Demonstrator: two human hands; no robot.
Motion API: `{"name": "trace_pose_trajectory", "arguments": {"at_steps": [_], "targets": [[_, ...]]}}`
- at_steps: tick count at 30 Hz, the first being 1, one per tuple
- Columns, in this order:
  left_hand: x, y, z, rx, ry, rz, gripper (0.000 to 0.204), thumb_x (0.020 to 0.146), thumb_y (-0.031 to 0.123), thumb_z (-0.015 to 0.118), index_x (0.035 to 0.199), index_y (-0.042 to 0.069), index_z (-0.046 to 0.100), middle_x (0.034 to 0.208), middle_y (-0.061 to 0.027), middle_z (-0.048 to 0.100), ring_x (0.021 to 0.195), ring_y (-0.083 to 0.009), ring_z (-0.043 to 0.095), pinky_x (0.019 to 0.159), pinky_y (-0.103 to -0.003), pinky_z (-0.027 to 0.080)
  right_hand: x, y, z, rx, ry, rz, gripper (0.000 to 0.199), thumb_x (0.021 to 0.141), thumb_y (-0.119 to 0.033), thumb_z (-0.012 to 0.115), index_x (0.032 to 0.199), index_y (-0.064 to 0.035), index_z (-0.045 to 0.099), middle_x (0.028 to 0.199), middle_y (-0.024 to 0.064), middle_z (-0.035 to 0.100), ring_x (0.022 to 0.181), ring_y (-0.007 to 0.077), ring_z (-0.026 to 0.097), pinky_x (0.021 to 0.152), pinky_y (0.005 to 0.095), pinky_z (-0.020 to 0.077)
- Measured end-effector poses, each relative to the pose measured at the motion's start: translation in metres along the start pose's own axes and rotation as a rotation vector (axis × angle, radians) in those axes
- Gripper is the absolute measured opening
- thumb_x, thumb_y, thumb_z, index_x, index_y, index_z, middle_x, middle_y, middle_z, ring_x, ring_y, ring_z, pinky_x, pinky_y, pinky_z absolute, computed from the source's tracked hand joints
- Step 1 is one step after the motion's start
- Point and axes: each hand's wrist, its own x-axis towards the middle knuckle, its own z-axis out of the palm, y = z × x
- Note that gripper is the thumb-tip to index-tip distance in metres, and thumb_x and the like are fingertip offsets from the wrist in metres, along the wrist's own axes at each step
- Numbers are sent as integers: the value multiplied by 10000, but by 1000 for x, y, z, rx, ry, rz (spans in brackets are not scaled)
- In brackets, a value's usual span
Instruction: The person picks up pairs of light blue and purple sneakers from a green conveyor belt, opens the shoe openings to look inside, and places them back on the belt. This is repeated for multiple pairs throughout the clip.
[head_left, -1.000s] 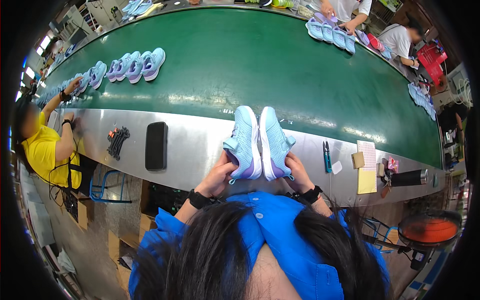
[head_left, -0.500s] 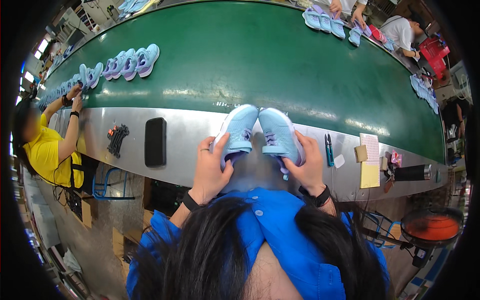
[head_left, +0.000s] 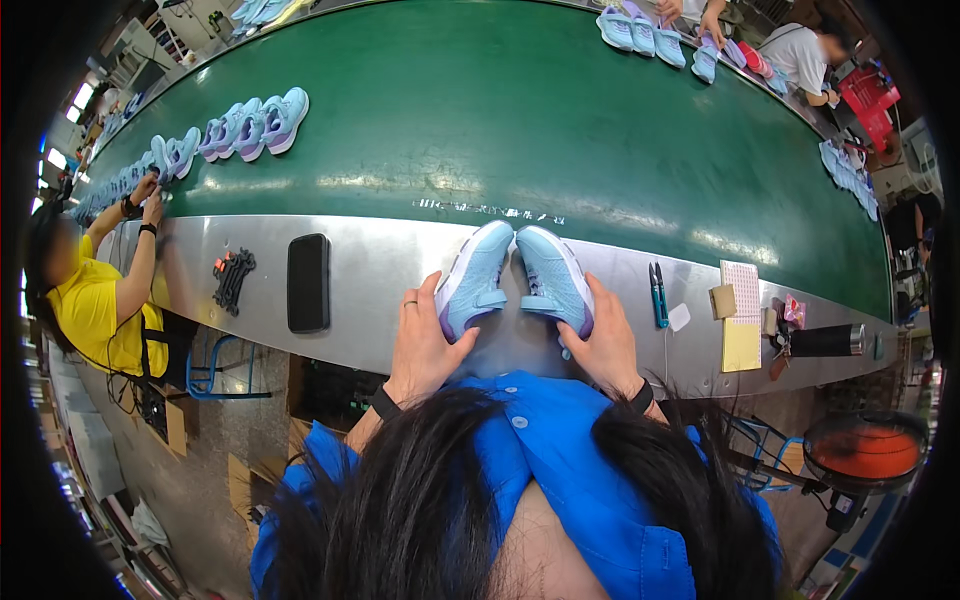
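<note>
My left hand (head_left: 425, 335) grips a light blue child's sneaker (head_left: 478, 275) at its outer side and heel, the thumb by the purple collar. In my right hand (head_left: 612, 338) is a matching sneaker (head_left: 548, 272), held likewise, with the thumb at its heel. Toes point away from me and nearly touch, while the straps face each other. The white outer sole edge shows on both shoes. They are over the metal edge of the workbench (head_left: 385, 290); whether they rest on it I cannot tell.
Beyond is a green conveyor belt (head_left: 400, 120) carrying rows of sneakers (head_left: 285, 120). On the metal ledge lie a black phone (head_left: 309, 283), thread snips (head_left: 657, 295), a paper pad (head_left: 740, 330) and a dark bottle (head_left: 825, 341). A person in yellow (head_left: 105, 310) works at the left; a fan (head_left: 865, 450) stands right.
Both sneakers have come slightly toward me and tipped, showing more of their outer sole edges and less of their openings. Sneakers on the belt have shifted slightly left.
</note>
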Motion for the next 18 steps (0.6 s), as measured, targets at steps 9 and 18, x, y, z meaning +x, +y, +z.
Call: {"name": "trace_pose_trajectory", "arguments": {"at_steps": [9,18], "targets": [[18,-6,-2,-1141,-297,-513,518,998,306,600,1347,-24,405,1157,-129,550,1052,-185,605,838,-349,550,12,6,2,1080,-401,310,663,1035,-445,452,1504,6,327,1295,138,579,960,170,640,612,254,546],[14,-14,11,-640,-270,-208,571,931,172,665,1398,-29,405,1221,-167,514,1058,-243,560,900,-412,498,19,16,4,663,-392,260,512,1026,-398,492,1371,-23,542,1242,135,599,998,204,614,707,270,526]]}}
